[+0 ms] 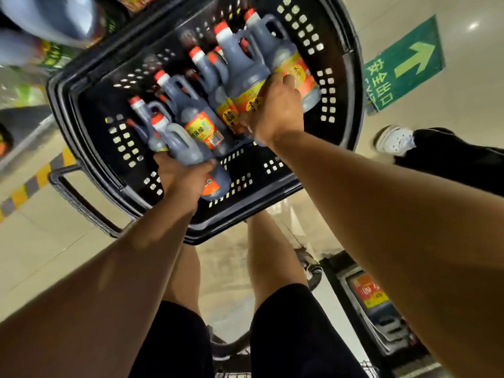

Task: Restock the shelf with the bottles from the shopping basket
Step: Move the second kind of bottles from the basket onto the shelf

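Head view has you deep in the pick-up step: dark bottles (pixel 203 124) with red caps lie jumbled in the black shopping basket (pixel 351 77) on the floor. Your left hand (pixel 182 178) is wrapped round the base of a handled bottle (pixel 177 144), its long axis running from your palm up toward the far left, cap pointing away from you. Your right hand (pixel 272 107) grips low on two bottles (pixel 261 66) side by side, caps aimed at the basket's far rim. Next, I'd judge, you lift both loads clear of the rim and turn to the shelf, which barely shows, blurred, at top left. Mind the double grip; it looks less secure.
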`<state>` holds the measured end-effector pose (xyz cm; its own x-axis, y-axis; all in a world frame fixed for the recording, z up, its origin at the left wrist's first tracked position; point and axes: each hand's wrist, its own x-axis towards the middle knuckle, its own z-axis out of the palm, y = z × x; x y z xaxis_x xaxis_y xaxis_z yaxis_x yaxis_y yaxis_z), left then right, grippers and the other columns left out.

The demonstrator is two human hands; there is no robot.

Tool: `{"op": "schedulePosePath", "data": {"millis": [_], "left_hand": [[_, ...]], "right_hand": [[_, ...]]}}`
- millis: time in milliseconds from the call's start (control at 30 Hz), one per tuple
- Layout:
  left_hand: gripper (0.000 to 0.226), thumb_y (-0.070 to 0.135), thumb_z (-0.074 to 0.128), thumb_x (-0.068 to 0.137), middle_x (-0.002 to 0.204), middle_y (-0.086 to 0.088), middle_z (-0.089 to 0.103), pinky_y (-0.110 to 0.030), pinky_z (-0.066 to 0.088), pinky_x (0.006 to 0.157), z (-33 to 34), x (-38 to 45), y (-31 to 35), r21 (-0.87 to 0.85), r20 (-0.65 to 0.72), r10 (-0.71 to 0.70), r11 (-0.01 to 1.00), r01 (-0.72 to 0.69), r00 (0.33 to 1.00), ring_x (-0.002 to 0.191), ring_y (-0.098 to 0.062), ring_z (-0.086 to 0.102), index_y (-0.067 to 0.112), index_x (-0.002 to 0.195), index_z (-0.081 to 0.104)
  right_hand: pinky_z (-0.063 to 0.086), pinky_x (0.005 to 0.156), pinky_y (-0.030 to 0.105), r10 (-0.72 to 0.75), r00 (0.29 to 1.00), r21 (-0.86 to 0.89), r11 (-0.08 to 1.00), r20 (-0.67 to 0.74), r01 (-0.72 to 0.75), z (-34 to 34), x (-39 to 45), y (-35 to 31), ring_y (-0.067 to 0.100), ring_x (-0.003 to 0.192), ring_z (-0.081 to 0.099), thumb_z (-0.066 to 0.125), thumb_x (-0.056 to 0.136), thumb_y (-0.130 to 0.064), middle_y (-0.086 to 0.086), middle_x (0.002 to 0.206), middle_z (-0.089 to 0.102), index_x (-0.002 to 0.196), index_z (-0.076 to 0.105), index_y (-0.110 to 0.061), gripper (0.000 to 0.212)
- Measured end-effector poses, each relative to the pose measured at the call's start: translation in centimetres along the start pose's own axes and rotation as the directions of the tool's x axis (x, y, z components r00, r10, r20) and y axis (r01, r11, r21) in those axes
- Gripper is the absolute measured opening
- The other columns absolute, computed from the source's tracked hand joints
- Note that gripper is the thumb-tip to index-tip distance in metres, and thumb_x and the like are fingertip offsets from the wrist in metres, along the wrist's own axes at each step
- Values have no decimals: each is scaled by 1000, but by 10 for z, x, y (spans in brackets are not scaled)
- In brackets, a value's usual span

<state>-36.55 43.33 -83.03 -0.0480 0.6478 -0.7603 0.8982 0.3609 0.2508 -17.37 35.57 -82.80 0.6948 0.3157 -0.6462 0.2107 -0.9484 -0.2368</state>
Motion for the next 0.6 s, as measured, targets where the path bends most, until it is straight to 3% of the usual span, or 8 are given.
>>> {"op": "schedulePosePath", "data": {"millis": [133, 233, 400, 500, 600], "left_hand": [[100, 35, 98, 59, 131, -5, 64, -38, 57, 96, -16, -18, 8, -4, 16, 154, 988, -154, 988, 112, -26, 68, 16, 142, 47], [96, 36, 97, 59, 131, -4, 64, -43, 56, 100, -35, -36, 16, 4, 25, 260, 965, -261, 965, 115, -26, 67, 17, 140, 49], [85, 31, 96, 60, 125, -4, 65, -44, 58, 95, -81, -79, 41, -76, -3, 412, 908, -411, 911, 110, -24, 67, 16, 131, 52], [84, 34, 95, 59, 123, -4, 63, -54, 60, 90, -115, -108, 62, -107, -32, 464, 879, -465, 885, 112, -26, 66, 20, 129, 50], [80, 36, 96, 57, 121, -1, 64, -55, 62, 86, -149, -137, 84, -142, -71, 504, 849, -509, 861, 110, -26, 68, 32, 123, 52]], "right_hand": [[49, 104, 46, 3, 994, 248, 968, -107, 24, -6, -41, 1, 37, 114, 58, 89, 63, -41, 15, 125, 57, 123, 56, -4, 78], [54, 96, 50, 21, 982, 411, 909, -190, 61, -15, -72, -2, 35, 109, 62, 83, 59, -50, 12, 118, 59, 118, 57, -7, 78], [58, 91, 48, 20, 969, 661, 735, -245, 152, -57, -122, -21, 25, 113, 69, 87, 66, -62, 7, 123, 67, 132, 57, -13, 88], [57, 88, 45, -18, 959, 720, 656, -284, 226, -94, -153, -37, 22, 106, 69, 93, 71, -47, 6, 117, 67, 127, 56, -13, 75], [55, 82, 43, -19, 954, 704, 671, -298, 233, -128, -179, -53, 23, 98, 67, 93, 69, -38, 7, 108, 63, 118, 58, -14, 65]]}}
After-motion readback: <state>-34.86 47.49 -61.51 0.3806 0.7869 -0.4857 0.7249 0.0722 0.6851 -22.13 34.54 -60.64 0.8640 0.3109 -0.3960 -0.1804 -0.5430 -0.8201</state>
